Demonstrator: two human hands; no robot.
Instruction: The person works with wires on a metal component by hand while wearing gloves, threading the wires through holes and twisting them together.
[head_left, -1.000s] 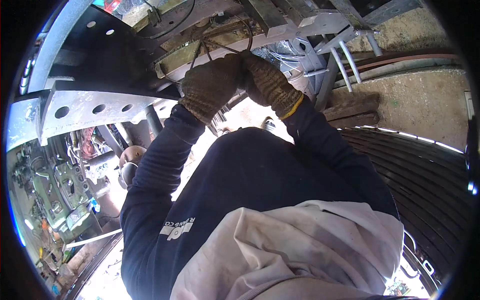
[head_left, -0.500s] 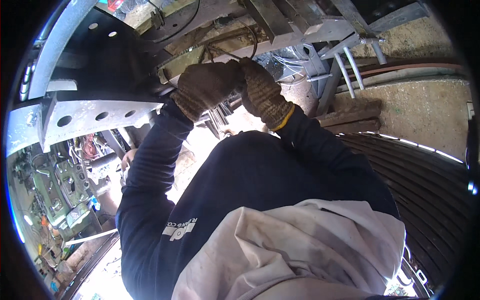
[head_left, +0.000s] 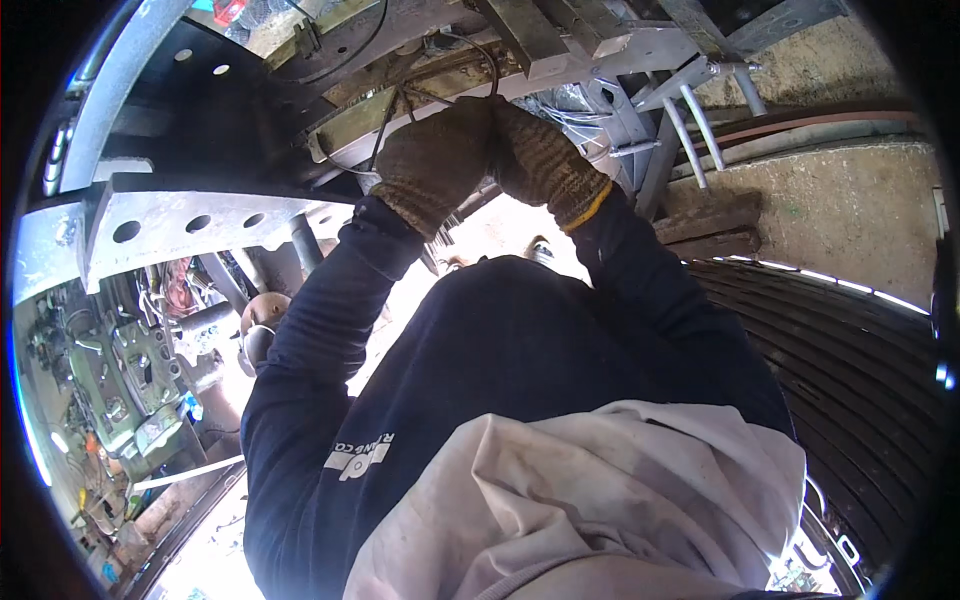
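Note:
Both my hands wear brown knitted work gloves, the right one with a yellow cuff edge. My left hand (head_left: 438, 160) and my right hand (head_left: 545, 165) meet, fingertips together, just below a metal frame beam. A thin dark wire (head_left: 494, 72) bends down from the beam into the place where the gloves join. More of this thin wire (head_left: 384, 130) loops out on the left side of my left glove. Both hands look closed around the wire; the glove backs hide the fingertips and whatever else lies between them.
A pale steel rail with round holes (head_left: 165, 222) runs at the left. Wooden pieces and steel beams (head_left: 535, 45) cross above my hands. Metal rods (head_left: 702, 128) hang at the right, near a concrete wall (head_left: 830, 210). A green machine (head_left: 110, 385) stands lower left; dark corrugated sheeting (head_left: 840, 370) lies right.
My left hand has moved right and down a little, and the right one slightly right, bringing the gloves closer together. A wire loop now shows beside my left glove.

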